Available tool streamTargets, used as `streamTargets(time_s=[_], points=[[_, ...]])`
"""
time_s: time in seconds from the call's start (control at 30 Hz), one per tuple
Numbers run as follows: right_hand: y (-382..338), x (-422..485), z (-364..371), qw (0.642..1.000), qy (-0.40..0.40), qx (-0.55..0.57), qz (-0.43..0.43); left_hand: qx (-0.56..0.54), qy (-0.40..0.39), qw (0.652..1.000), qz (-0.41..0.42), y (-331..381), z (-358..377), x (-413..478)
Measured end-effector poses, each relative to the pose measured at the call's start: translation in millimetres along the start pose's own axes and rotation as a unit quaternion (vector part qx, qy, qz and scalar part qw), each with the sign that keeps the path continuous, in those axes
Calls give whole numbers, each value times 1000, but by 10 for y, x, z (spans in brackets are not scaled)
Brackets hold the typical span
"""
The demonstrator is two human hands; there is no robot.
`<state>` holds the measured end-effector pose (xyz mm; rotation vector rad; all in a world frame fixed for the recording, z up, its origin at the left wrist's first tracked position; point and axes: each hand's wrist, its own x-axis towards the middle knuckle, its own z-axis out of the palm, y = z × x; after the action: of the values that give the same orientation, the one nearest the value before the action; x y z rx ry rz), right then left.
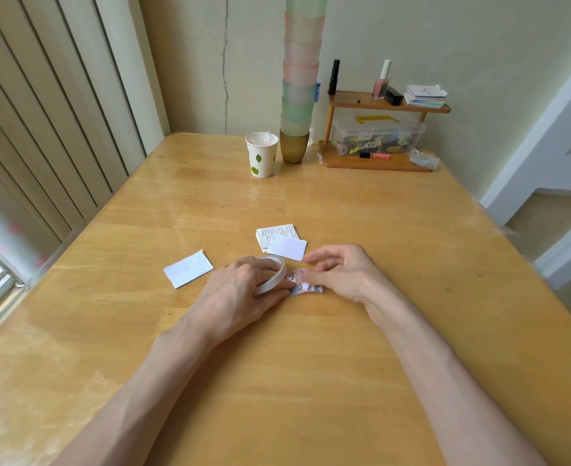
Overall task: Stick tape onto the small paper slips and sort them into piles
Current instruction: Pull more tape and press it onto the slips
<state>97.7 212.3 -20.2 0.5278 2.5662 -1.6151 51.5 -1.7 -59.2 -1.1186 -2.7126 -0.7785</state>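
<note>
Currently: tape roll at a patterned slip, table centre

Head view, single frame. My left hand (240, 290) grips the white tape roll (272, 275), with the fingers curled over its rim and the roll tilted, its lower edge down at the table (311, 364). The roll touches the left end of a small patterned slip (307, 288) that lies flat on the wood between my two hands. My right hand (341, 274) rests on the right part of that slip. The thumb lies along it and presses it down, while the other fingers are loosely bent and spread, gripping nothing. I cannot tell whether a strip of tape runs from the roll onto the slip.

Just beyond the hands sits a small pile of printed slips (277, 234) with a blank white slip (287, 247) laid across it. A second white slip (188, 269) lies apart, to the left of my left hand.

At the far edge stand a leaf-print paper cup (261, 156), an amber cup (294, 146) carrying a tall stack of pastel cups (300, 79), and a wooden two-tier shelf (388, 105). A clear lidded box (376, 134) sits on its lower tier, and a nail polish bottle (381, 83) and a stack of cards (425, 95) on its upper tier.
</note>
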Motion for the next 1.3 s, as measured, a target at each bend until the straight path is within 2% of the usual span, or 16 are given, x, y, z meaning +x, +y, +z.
streamTargets(time_s=[0.53, 0.77, 1.07, 1.3], points=[[-7, -8, -16, 1000, -2, 10, 4, -17, 0, 1000, -7, 15, -8, -14], [-1, 0, -22, 1000, -4, 11, 2, -18, 9, 1000, 18, 58, -41, -32], [8, 28, 55, 999, 26, -31, -7, -8, 11, 1000, 21, 85, -47, -36], [-9, 19, 78, 999, 33, -39, -11, 54, 58, 995, 62, 93, -22, -60]])
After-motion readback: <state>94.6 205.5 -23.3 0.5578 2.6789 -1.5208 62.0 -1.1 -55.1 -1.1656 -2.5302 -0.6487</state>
